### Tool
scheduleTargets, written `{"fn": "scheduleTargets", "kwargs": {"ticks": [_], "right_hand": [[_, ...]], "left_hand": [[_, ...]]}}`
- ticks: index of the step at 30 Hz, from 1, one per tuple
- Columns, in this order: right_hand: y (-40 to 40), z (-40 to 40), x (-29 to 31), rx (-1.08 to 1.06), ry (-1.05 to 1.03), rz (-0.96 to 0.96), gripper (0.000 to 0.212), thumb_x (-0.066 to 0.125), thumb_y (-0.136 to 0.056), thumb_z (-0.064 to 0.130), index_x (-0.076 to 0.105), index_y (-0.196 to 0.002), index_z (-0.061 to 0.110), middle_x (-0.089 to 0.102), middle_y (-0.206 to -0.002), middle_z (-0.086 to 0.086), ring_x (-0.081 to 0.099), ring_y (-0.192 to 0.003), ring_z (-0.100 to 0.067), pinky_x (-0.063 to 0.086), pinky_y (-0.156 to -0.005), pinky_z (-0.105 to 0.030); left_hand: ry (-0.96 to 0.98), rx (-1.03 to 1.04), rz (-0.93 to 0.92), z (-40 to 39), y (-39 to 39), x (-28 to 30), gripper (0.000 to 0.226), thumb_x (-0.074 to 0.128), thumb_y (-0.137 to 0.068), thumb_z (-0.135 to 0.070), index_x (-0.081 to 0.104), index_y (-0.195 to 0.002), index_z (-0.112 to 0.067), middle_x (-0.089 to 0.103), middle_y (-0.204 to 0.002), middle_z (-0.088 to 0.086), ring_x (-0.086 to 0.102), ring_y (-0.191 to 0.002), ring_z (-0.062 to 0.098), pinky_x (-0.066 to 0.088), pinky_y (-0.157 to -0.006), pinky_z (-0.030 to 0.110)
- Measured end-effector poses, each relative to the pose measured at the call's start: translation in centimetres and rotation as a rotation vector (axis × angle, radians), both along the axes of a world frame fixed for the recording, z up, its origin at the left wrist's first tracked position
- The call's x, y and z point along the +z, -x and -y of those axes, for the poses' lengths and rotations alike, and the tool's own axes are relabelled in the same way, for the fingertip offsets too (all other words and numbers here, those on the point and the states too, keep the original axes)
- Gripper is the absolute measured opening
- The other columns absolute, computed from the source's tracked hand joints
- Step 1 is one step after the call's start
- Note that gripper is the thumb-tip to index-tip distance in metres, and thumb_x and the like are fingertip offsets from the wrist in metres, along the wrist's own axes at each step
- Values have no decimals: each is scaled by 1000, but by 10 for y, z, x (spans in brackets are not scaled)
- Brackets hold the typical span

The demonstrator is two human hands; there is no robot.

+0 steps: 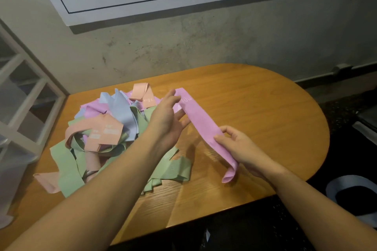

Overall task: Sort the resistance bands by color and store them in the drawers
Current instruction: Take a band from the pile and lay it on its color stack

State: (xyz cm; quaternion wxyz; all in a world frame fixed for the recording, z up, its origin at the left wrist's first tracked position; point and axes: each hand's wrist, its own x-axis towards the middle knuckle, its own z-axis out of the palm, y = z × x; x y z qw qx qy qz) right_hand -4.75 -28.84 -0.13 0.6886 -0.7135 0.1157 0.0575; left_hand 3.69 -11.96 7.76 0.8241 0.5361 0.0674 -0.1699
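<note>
Both hands grip one pink band (pixel 201 123) above the counter (pixel 265 112): left hand (pixel 167 116) far end, right hand (pixel 234 144) near, beside the pile (pixel 106 128).

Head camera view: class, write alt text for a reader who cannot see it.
Two hands stretch a pink resistance band above a wooden table, left hand at its far end, right hand near its drooping end. A pile of pink, blue, green and peach bands lies left.

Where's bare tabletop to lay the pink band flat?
Free: the table's right half, from the pink band held by the left hand and right hand out to the rounded edge, and the near strip in front. Crowded: the left side, under the band pile.
</note>
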Motion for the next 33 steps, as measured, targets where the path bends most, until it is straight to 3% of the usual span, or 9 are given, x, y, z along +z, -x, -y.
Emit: {"fn": "scheduleTargets", "kwargs": {"ticks": [4, 9, 11, 16, 22, 23, 25, 27, 33], "right_hand": [[-1, 6, -14, 48, 248, -37, 6, 62, -94, 26, 67, -97, 24, 71, -77, 5, 61, -67, -7, 46, -66, -30], [-4, 18, -41, 111, 597, 32, 18, 58, -91, 39, 61, -108, 36, 70, -92, 7, 64, -80, -14, 50, -77, -38], [-5, 24, -47, 110, 822, 91, 32, 59, -93, 41, 59, -125, 36, 71, -107, 8, 64, -96, -20, 47, -80, -35], [-12, 41, -64, 66, 771, 192, 51, 61, -91, 39, 46, -140, 39, 60, -80, 12, 59, -79, -11, 50, -73, -37], [-15, 43, -83, -3, 806, 420, 34, 58, -84, 33, 66, -115, 25, 50, -80, 20, 47, -77, 1, 40, -72, -21], [-15, 43, -84, -13, 835, 458, 28, 59, -84, 30, 69, -109, 23, 49, -84, 20, 46, -80, 2, 38, -74, -17], [-15, 43, -87, -28, 863, 488, 21, 61, -83, 27, 70, -102, 23, 49, -93, 18, 41, -83, 6, 36, -74, -15], [-15, 44, -90, -29, 869, 490, 21, 61, -84, 27, 69, -103, 24, 45, -92, 21, 40, -86, 5, 38, -75, -17], [-12, 40, -86, 6, 1030, 455, 35, 55, -83, 42, 71, -113, 33, 64, -120, 12, 53, -109, -15, 42, -89, -36]], "left_hand": [[-262, 14, 30, 17, -17, -33, 57, 55, -99, -6, 42, -151, -25, 42, -153, 1, 52, -128, 24, 53, -85, 35], [-377, 67, -38, 37, -38, -61, 65, 47, -91, 13, 47, -148, -19, 60, -98, -4, 54, -71, 15, 47, -69, 32], [-463, 60, -3, 43, -50, -72, 68, 45, -86, 14, 52, -144, -22, 64, -107, 0, 56, -72, 17, 46, -66, 30], [-544, 32, 58, 66, -75, -87, 64, 33, -86, 18, 62, -123, -26, 64, -113, -4, 61, -96, 14, 53, -83, 28], [-652, -116, 138, 79, -90, -103, 51, 46, -90, 12, 65, -124, -21, 65, -91, 4, 56, -58, 2, 43, -50, 15], [-706, -139, 165, 79, -91, -107, 50, 49, -91, 9, 64, -126, -24, 63, -91, 9, 58, -58, 5, 45, -51, 18], [-812, -168, 273, 76, -94, -114, 48, 54, -92, 2, 62, -126, -31, 59, -125, 17, 65, -105, 21, 54, -80, 27], [-833, -198, 352, 69, -89, -115, 48, 55, -93, 0, 60, -129, -32, 33, -157, 7, 37, -143, 23, 37, -105, 27], [-846, -322, 657, 33, -38, -116, 36, 56, -90, 3, 65, -107, -27, 60, -116, -10, 55, -103, 4, 41, -91, 18]]}}
